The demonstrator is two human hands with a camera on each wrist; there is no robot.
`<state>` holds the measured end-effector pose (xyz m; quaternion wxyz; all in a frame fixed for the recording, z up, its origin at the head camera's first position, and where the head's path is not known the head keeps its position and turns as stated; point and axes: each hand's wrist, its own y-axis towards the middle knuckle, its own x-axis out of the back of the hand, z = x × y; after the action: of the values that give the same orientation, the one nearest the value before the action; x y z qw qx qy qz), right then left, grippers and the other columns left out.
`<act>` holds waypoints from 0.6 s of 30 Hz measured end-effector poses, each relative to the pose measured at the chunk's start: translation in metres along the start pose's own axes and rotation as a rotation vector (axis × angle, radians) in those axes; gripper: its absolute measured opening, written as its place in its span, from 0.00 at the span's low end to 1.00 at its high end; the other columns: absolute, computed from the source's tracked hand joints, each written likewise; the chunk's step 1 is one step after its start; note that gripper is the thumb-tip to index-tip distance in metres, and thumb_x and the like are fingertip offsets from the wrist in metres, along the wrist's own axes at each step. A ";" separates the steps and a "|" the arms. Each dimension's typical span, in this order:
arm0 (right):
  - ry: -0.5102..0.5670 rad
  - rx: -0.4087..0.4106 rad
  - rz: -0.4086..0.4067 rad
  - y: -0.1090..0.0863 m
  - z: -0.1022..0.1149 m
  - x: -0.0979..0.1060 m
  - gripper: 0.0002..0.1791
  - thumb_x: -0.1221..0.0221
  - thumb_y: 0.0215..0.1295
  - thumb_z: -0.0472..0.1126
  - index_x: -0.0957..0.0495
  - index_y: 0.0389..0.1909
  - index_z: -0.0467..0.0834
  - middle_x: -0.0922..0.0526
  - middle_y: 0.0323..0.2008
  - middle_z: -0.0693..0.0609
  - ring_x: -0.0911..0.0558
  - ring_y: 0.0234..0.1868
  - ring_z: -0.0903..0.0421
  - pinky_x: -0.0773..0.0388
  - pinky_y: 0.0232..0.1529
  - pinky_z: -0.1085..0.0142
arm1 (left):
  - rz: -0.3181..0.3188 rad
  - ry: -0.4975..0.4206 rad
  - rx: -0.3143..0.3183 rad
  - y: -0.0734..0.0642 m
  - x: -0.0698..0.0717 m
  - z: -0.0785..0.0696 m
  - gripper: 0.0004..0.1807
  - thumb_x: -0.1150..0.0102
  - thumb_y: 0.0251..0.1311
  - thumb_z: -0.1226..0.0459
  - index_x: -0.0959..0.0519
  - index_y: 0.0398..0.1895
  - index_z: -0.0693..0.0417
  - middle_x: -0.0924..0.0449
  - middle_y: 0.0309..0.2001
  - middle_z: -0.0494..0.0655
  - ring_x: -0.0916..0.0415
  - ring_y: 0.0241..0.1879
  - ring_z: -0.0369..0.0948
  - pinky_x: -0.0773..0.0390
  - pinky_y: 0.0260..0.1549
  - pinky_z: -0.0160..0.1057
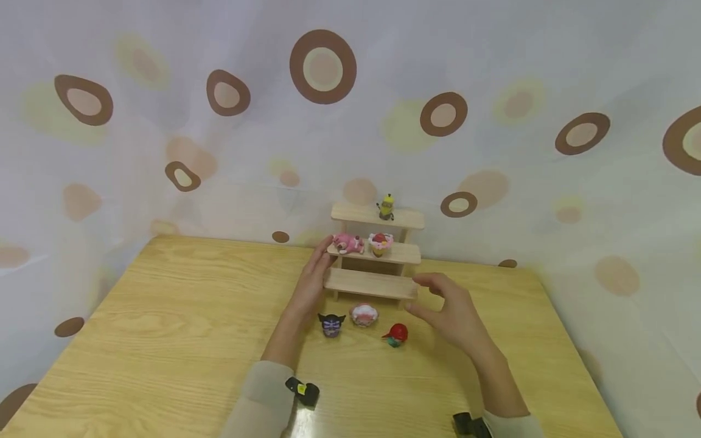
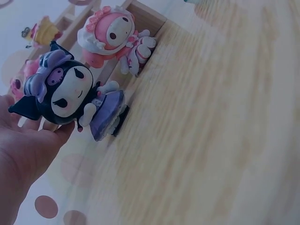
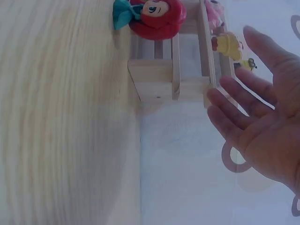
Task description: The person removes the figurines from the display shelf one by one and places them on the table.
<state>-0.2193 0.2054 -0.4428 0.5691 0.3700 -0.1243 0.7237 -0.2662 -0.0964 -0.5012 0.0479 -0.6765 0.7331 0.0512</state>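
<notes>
A three-tier wooden display shelf [image 1: 372,283] stands on the table against the wall. My left hand [image 1: 312,277] lies along its left end with fingers extended; its fingertips are partly hidden in the left wrist view. At the right end of the bottom tier is my right hand [image 1: 451,310], fingers spread and thumb apart, holding nothing; whether it touches the wood I cannot tell. In front of the shelf are a black-and-purple figurine [image 2: 70,93], a pink-and-white hooded figurine [image 2: 110,35] and a red-haired figurine [image 3: 159,18].
The top tier carries a small yellow figurine [image 1: 386,207]. On the middle tier, a pink figurine [image 1: 348,243] lies beside an ice-cream-cup figurine [image 1: 380,244]. A wall covering with brown rings [image 1: 323,67] rises behind the wooden table [image 1: 181,328].
</notes>
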 end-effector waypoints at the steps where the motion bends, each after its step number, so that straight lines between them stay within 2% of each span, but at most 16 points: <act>1: 0.010 -0.006 -0.022 0.002 0.001 0.000 0.32 0.25 0.65 0.47 0.23 0.66 0.39 0.18 0.64 0.43 0.21 0.66 0.39 0.25 0.68 0.41 | -0.001 0.002 0.003 -0.001 -0.001 0.000 0.26 0.63 0.85 0.46 0.41 0.82 0.21 0.51 0.85 0.42 0.55 0.83 0.53 0.58 0.80 0.64; 4: 0.085 -0.010 -0.083 0.012 0.003 -0.003 0.33 0.26 0.66 0.46 0.24 0.67 0.38 0.20 0.65 0.42 0.23 0.69 0.41 0.27 0.72 0.45 | -0.003 0.009 0.005 0.000 -0.002 0.000 0.25 0.62 0.84 0.45 0.39 0.80 0.19 0.51 0.85 0.40 0.55 0.84 0.51 0.57 0.80 0.63; 8: 0.207 0.018 -0.147 0.032 0.004 -0.006 0.33 0.26 0.66 0.40 0.27 0.68 0.36 0.21 0.66 0.39 0.23 0.70 0.41 0.28 0.73 0.51 | 0.011 0.014 -0.019 0.003 -0.003 0.000 0.26 0.63 0.85 0.46 0.41 0.82 0.22 0.52 0.85 0.41 0.55 0.84 0.51 0.56 0.80 0.61; 12: 0.295 0.039 -0.145 0.053 0.008 -0.012 0.34 0.26 0.65 0.38 0.28 0.69 0.35 0.22 0.66 0.37 0.23 0.70 0.41 0.27 0.72 0.53 | 0.003 0.023 -0.018 0.003 -0.002 0.000 0.27 0.64 0.85 0.46 0.42 0.83 0.24 0.52 0.85 0.43 0.55 0.84 0.53 0.56 0.80 0.63; 18: 0.361 0.004 -0.119 0.077 0.018 -0.021 0.36 0.25 0.64 0.39 0.28 0.70 0.36 0.22 0.67 0.40 0.24 0.71 0.42 0.26 0.72 0.53 | 0.000 0.019 -0.020 0.001 -0.001 0.000 0.27 0.64 0.85 0.47 0.42 0.83 0.26 0.54 0.86 0.44 0.56 0.84 0.54 0.57 0.80 0.64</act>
<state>-0.2808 0.1545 -0.4264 0.6231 0.2422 0.0035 0.7437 -0.2675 -0.0957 -0.5016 0.0338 -0.6773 0.7331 0.0521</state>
